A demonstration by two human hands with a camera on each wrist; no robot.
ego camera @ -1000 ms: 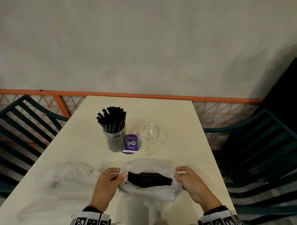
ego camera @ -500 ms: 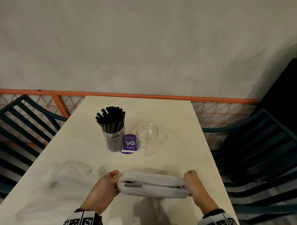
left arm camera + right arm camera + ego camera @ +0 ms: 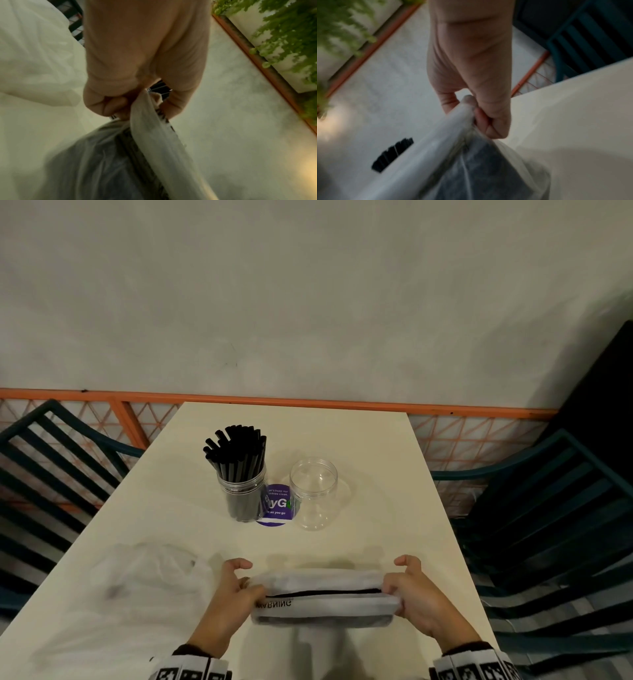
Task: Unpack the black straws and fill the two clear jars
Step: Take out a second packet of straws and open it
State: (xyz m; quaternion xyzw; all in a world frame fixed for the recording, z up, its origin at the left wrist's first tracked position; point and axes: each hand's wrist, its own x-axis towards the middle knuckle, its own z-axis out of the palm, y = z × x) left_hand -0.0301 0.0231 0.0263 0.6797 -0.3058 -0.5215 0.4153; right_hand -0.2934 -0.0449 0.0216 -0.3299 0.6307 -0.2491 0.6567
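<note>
A white plastic bag (image 3: 322, 580) with black straws inside hangs stretched between my hands above the table's near edge. Only a thin dark slit of straws (image 3: 325, 593) shows at its mouth. My left hand (image 3: 236, 590) pinches the bag's left end, seen close in the left wrist view as the bag (image 3: 154, 135) held by my left hand (image 3: 126, 106). My right hand (image 3: 407, 590) pinches the right end; the right wrist view shows the bag (image 3: 450, 142) held by my right hand (image 3: 474, 115). One clear jar (image 3: 241, 491) stands full of black straws; an empty clear jar (image 3: 313, 494) stands to its right.
An empty crumpled plastic bag (image 3: 147, 573) lies on the cream table (image 3: 376, 453) at near left. A purple round sticker (image 3: 275, 505) sits between the jars. Dark teal slatted chairs stand at the left (image 3: 51, 460) and the right (image 3: 548, 508). An orange railing (image 3: 308, 398) runs behind the table.
The bag's mouth was wide open with the straws showing; my hands have pulled apart sideways, stretching it flat so the opening is now a narrow slit.
</note>
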